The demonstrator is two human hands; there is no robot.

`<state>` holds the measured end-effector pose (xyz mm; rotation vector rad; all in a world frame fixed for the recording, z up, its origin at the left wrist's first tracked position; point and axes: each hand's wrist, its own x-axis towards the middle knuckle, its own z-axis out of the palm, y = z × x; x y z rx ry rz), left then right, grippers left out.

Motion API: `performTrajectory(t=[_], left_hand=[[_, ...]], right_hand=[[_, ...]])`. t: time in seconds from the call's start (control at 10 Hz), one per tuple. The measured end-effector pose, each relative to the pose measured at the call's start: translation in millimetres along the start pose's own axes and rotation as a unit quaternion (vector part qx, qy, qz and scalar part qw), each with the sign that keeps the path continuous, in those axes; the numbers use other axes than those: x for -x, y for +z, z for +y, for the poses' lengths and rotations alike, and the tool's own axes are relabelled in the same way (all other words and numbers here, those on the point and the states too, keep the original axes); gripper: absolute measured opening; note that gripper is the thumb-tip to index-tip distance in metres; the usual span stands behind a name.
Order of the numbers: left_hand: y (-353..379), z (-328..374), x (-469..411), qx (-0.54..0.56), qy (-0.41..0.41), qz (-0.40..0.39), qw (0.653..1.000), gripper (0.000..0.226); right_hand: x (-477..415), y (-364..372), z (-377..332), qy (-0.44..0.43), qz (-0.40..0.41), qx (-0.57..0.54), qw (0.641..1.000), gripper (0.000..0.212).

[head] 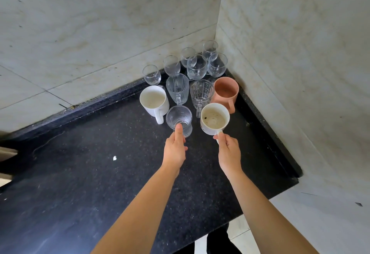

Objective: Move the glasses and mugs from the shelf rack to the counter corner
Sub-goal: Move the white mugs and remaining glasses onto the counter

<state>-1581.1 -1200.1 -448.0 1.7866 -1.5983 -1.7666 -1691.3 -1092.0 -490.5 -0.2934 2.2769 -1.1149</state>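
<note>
Placement step on black speckled worktop [100,173]: left hand [174,149] fingers grasp clear ribbed glass tumbler [179,119], right hand [229,153] pinches white ceramic mug [214,118] handle, both at cluster's front; next likely set down, release.

Black counter [100,173] corner holds stemmed glasses [197,67], glass mugs [178,89], ceramic mugs [154,99]

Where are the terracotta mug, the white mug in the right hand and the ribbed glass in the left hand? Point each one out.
terracotta mug [227,91]: head view, on its inner wall.
white mug [214,119]: head view, on its stained inner bottom.
ribbed glass [179,116]: head view, inside its open mouth.
</note>
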Motion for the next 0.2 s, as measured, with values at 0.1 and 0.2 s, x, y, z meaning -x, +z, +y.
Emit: performTrajectory(t=[0.1, 0.2], left_hand=[[-5.5, 8.5, 6.6, -0.029, -0.004, 0.003, 1.0, 0.065], [-22.0, 22.6, 12.8, -0.114, -0.001, 0.015, 0.993, 0.067]], right_hand=[[-0.3, -9.7, -11.4, 0.023, -0.013, 0.083, 0.996, 0.042], [1.6, -23.5, -32.4, 0.041, -0.034, 0.147, 0.988, 0.044]])
